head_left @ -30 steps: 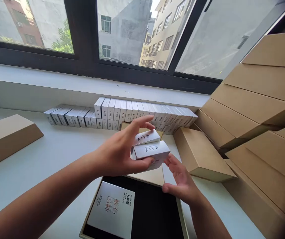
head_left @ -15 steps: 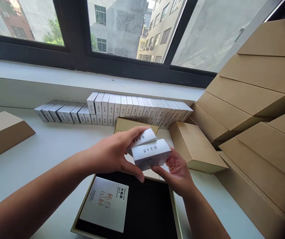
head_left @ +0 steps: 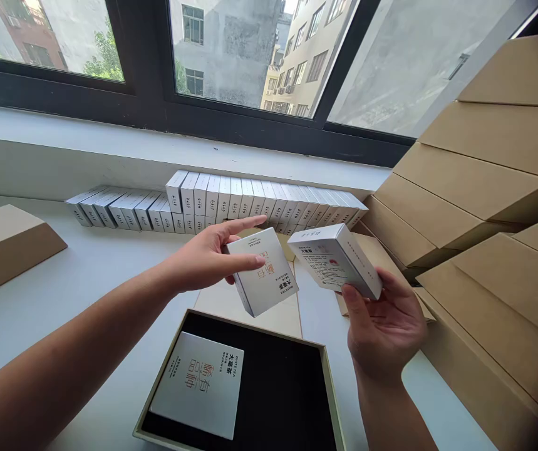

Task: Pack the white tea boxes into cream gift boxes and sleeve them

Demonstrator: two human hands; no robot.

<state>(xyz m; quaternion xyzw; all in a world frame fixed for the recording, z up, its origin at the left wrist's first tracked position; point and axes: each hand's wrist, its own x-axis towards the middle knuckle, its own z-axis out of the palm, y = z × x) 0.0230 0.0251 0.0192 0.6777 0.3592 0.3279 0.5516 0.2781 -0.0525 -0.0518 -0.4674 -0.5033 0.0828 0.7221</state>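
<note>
My left hand (head_left: 205, 254) pinches a small white tea box (head_left: 263, 270) between thumb and fingers, its printed face turned up. My right hand (head_left: 386, 319) holds a second white tea box (head_left: 337, 260) from below, tilted, a little to the right of the first. Both boxes hang above an open tray with a black lining (head_left: 287, 388). In the tray's left compartment lies a third white tea box (head_left: 200, 383) with red characters.
A long row of white tea boxes (head_left: 231, 203) stands along the wall under the window. Stacked brown cardboard boxes (head_left: 485, 207) fill the right side. Another brown box (head_left: 0, 247) lies at the far left. A brown lid (head_left: 254, 313) lies behind the tray.
The two boxes were held stacked together in my left hand. My right hand has taken one and pulled it to the right; both boxes are now apart and turned.
</note>
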